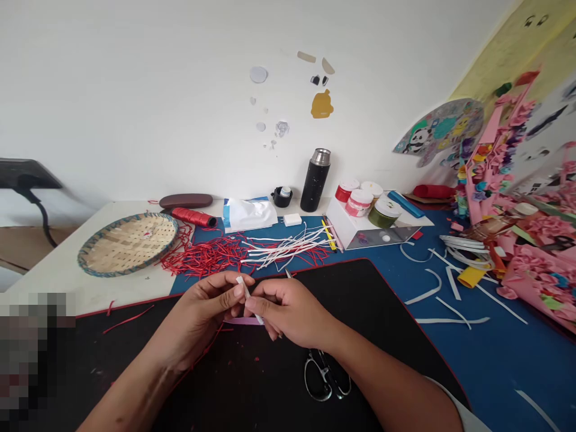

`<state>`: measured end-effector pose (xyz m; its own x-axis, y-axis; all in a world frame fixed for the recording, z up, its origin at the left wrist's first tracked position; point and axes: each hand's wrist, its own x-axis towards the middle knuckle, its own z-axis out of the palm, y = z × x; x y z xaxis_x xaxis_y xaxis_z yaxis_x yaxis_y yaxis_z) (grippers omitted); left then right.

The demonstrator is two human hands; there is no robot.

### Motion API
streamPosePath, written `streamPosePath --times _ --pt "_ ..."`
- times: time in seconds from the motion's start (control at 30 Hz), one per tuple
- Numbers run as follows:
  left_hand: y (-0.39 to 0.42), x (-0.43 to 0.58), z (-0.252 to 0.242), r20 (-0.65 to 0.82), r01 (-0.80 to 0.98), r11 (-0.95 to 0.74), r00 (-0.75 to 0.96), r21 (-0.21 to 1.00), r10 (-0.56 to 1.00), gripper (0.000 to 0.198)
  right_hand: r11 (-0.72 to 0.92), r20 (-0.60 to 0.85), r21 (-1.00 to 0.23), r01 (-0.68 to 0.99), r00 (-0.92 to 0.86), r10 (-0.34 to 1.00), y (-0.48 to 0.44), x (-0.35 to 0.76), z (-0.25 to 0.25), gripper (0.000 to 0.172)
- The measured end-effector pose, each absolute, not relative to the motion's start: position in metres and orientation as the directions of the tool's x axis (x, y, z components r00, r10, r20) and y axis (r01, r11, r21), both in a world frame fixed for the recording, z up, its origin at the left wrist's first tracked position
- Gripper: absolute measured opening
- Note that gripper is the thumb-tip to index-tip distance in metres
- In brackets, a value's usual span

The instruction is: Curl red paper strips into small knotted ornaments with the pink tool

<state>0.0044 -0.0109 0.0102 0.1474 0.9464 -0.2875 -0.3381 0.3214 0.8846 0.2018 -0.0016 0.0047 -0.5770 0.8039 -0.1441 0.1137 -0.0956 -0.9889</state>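
Note:
Over the black mat (360, 312), my left hand (204, 309) and my right hand (290, 309) meet, fingertips close together. Between them is a narrow white strip (246, 290), slanting down to the right. My left thumb and fingers pinch its upper part, and my right thumb and fingers grip it lower down. What it is made of I cannot tell. Just beneath the fingers shows a pinkish-purple strip (252, 321), partly hidden by the hands. Scissors (318, 381) lie on the mat by my right forearm, their blades mostly covered.
Behind the mat are red cords (209, 255), white strips (279, 249) and a woven basket (130, 243). A black thermos (315, 180) stands against the wall, beside a white box (360, 231) bearing several lidded jars. Pink paper flowers (535, 264) crowd the right side.

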Motion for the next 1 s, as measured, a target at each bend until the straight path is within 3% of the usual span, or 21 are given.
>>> streamPosePath --times 0.17,0.4,0.7,1.0 --pt "-0.0098 0.0045 0.0132 -0.298 -0.348 0.342 0.173 0.873 0.939 0.042 -0.166 -0.182 -0.983 0.083 -0.601 0.778 -0.0013 0.2005 0.0057 0.039" --pt "-0.0088 0.0032 0.0135 -0.3 -0.339 0.353 0.198 0.872 0.933 0.042 -0.2 -0.19 -0.978 0.054 -0.619 0.762 -0.0018 0.2009 0.0102 0.028" --pt "-0.0095 0.0028 0.0124 -0.278 -0.343 0.322 0.171 0.882 0.945 0.041 -0.263 -0.182 -0.964 -0.029 -0.65 0.738 -0.0006 0.2011 0.0072 0.039" --pt "-0.01 0.0025 0.0127 -0.252 -0.305 0.28 0.129 0.91 0.959 0.038 -0.196 -0.173 -0.98 0.031 -0.613 0.771 -0.0022 0.2007 0.0068 0.036"
